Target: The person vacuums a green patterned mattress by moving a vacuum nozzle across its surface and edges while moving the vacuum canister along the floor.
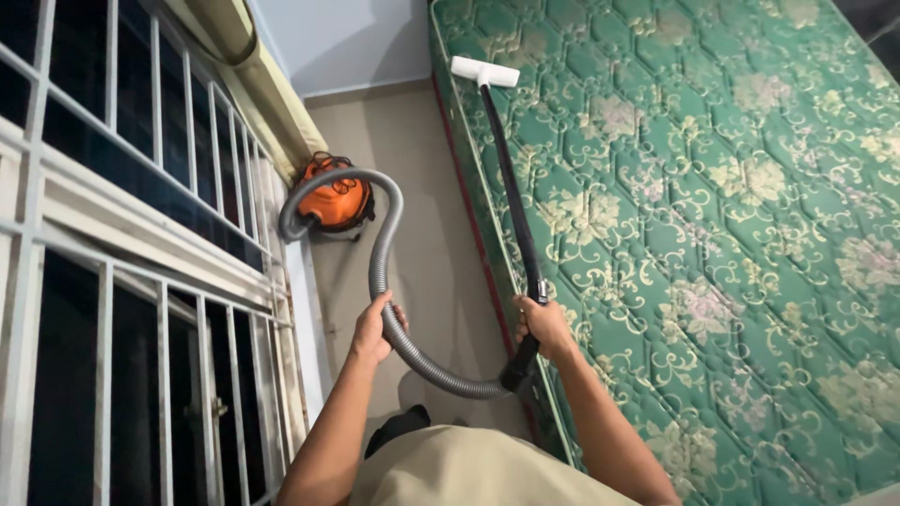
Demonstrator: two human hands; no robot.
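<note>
The person stood between the barred window [141, 234] and the bed, the right hand [544, 328] wrapped around the black wand [514, 187] near its lower end, the left hand [375, 328] closed about the grey ribbed hose [380, 272]. The white floor head [485, 71] rested on the green quilted mattress [731, 234], far up it. The wand looked stiff and light, best gripped low; the hose seemed limp and springy. The orange canister [336, 199] sat on the floor [431, 187] by the wall, its contents hidden.
</note>
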